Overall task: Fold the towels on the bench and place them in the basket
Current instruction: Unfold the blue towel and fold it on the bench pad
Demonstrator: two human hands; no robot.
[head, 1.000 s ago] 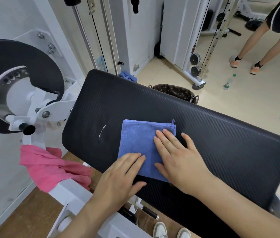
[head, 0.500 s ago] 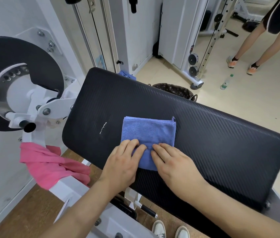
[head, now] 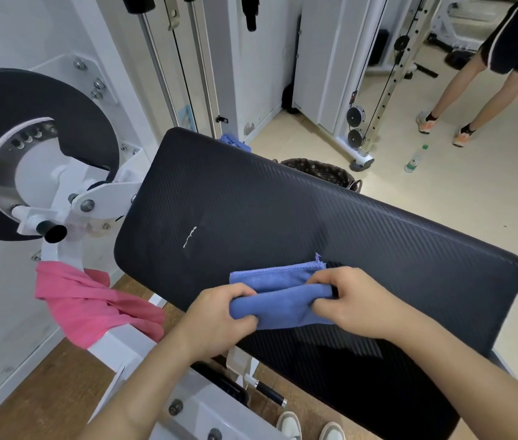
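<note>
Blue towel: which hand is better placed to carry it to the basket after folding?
Probably the right hand. It and the left hand both grip the blue towel, but the basket shows beyond the bench, nearer the right hand.

bare bench (head: pixel 362 236) beyond towel (head: pixel 283 300), basket (head: pixel 321 169) behind bench edge

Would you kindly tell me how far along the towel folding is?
Done: the blue towel is partly folded on the bench. In hand: left hand and right hand grip it for another fold. Left: placing it in the basket; the pink towel hangs unfolded.
</note>
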